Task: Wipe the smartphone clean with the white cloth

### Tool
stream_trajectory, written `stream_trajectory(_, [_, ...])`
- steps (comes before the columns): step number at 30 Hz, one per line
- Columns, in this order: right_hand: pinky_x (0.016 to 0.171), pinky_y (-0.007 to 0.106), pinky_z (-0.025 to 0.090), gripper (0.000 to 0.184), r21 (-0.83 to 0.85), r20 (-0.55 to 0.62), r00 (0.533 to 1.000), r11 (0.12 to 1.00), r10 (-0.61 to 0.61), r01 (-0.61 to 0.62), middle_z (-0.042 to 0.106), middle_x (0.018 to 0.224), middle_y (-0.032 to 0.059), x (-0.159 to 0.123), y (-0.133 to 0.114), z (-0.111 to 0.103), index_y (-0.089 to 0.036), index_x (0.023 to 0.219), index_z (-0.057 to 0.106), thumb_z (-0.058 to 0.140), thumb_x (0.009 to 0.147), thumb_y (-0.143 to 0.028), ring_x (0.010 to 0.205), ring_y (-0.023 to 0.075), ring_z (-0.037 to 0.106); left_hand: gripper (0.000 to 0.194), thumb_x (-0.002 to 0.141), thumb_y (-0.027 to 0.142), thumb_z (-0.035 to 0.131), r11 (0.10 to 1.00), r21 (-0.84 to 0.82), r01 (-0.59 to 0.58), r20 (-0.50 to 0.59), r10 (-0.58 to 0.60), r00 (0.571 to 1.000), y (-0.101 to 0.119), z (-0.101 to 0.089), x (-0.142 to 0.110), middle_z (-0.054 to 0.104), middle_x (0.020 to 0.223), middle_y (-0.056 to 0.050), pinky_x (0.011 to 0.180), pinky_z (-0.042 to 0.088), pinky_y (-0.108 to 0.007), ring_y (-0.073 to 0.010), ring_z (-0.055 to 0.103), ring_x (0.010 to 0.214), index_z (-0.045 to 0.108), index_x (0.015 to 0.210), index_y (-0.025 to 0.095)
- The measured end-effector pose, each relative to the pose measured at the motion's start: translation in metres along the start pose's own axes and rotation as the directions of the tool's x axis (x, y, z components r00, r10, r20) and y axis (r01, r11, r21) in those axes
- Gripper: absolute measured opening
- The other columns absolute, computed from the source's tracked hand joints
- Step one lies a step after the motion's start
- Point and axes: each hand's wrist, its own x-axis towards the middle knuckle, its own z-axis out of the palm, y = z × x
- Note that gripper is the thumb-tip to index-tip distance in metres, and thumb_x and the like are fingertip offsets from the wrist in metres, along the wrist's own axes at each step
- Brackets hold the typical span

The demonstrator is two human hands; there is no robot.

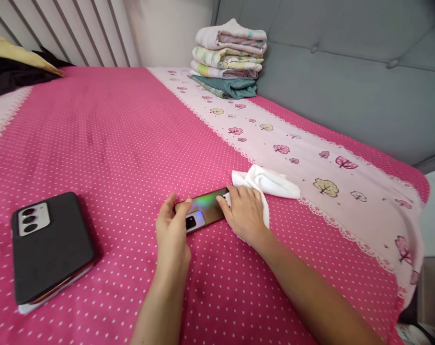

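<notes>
A shiny bronze phone [211, 206] lies back up on the pink bed sheet, its camera block near the left end. My left hand [172, 224] grips that end, thumb on top and fingers around the edge. Over the right end rests my right hand [245, 209], its fingers bent round a white cloth [275, 183] pressed to the phone. The cloth spreads out behind and beside that hand; its part under the palm is hidden.
To the left, a dark grey phone [54, 254] lies on top of other flat devices. Folded cloths [229, 57] are stacked by the grey headboard [347, 72]. Black and yellow fabric [19, 62] lies at the far left, near a white radiator [77, 28]. The bed's edge is at right.
</notes>
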Motion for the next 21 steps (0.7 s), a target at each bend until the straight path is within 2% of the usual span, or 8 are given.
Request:
stream_trajectory(6, [0.089,0.040,0.030,0.051,-0.006,-0.009,1.000,1.000,-0.009,0.009,0.061,0.097,0.0132,-0.001,0.001,0.000,-0.014,0.116,0.057,0.028,0.095,-0.050,0.099,0.0273,0.050,0.031,0.064,0.011,0.067,0.992,-0.118,0.040,-0.042,-0.045,0.998,0.005,-0.002,0.003,0.061,0.070,0.000,0.056,0.045,-0.018,-0.0081,0.057,0.059,0.063,0.095,0.011])
stream_trajectory(12, [0.089,0.040,0.030,0.049,0.000,0.003,1.000,1.000,-0.004,0.004,0.061,0.097,0.0130,-0.001,-0.001,-0.001,-0.014,0.117,0.057,0.030,0.095,-0.048,0.099,0.0273,0.050,0.019,0.065,0.008,0.065,0.984,-0.180,0.012,-0.087,-0.028,0.996,0.007,-0.003,0.004,0.059,0.069,0.001,0.053,0.043,-0.015,-0.0060,0.054,0.059,0.064,0.084,0.009])
stream_trajectory(18, [0.090,0.041,0.032,0.047,0.046,0.083,0.997,0.999,0.010,-0.014,0.063,0.100,0.0132,-0.004,-0.001,-0.012,-0.013,0.129,0.048,0.035,0.094,-0.042,0.100,0.0279,0.053,0.018,0.063,0.007,0.065,0.977,-0.210,0.026,-0.083,-0.045,0.996,0.007,-0.002,0.002,0.060,0.072,0.000,0.056,0.045,-0.016,-0.0066,0.056,0.062,0.064,0.082,0.009])
stream_trajectory(21, [0.091,0.039,0.034,0.046,0.104,0.124,0.992,0.994,-0.003,-0.010,0.063,0.100,0.0124,-0.006,0.000,-0.020,-0.010,0.129,0.046,0.043,0.090,-0.035,0.099,0.0267,0.054,0.017,0.063,0.009,0.065,0.979,-0.201,0.034,-0.083,-0.052,0.995,0.007,-0.002,0.001,0.060,0.070,0.001,0.055,0.044,-0.017,-0.0068,0.055,0.061,0.064,0.080,0.010])
